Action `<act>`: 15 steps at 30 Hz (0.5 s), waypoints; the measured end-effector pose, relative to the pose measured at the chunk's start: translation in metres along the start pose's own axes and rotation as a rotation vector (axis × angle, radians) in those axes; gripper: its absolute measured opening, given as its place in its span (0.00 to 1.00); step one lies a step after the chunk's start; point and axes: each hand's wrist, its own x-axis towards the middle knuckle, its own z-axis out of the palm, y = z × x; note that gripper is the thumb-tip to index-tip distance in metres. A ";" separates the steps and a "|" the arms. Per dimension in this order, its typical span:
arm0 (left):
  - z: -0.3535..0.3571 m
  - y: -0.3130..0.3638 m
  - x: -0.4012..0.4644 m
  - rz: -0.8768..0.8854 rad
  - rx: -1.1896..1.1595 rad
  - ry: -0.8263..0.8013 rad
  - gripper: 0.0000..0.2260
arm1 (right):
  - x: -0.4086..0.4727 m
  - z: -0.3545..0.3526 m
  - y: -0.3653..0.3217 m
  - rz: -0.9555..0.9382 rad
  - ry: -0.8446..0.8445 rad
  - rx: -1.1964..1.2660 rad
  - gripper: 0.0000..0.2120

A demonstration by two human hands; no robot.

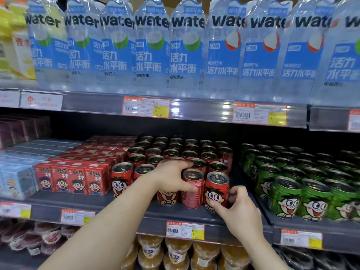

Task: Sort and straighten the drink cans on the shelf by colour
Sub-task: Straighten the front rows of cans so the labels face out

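Several red cartoon-face cans stand in rows on the middle shelf [109, 203]. My left hand [171, 178] reaches over the front row and grips a red can [167, 197], partly covering it. Beside it stands a red can [192, 189] turned so its text side faces out. My right hand [239, 209] pinches the right side of the front-right red can [215, 189], which leans slightly left with its face outward. Several green cans [286, 197] fill the shelf section to the right.
Red milk cartons [72, 180] and pale blue cartons [17, 180] sit left of the cans. Large water bottles [152, 47] line the shelf above. Price tags [185, 230] run along the shelf edges. Jars and cups [175, 252] fill the shelf below.
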 end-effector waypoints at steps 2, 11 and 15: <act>0.004 0.005 -0.001 -0.028 0.065 0.107 0.41 | 0.001 -0.001 -0.001 0.005 -0.015 -0.012 0.29; 0.002 0.004 -0.002 -0.014 0.023 0.086 0.39 | 0.000 0.000 -0.001 0.013 0.001 -0.017 0.30; -0.001 -0.001 0.001 0.003 -0.070 0.025 0.35 | -0.001 0.000 -0.003 0.013 -0.001 -0.037 0.30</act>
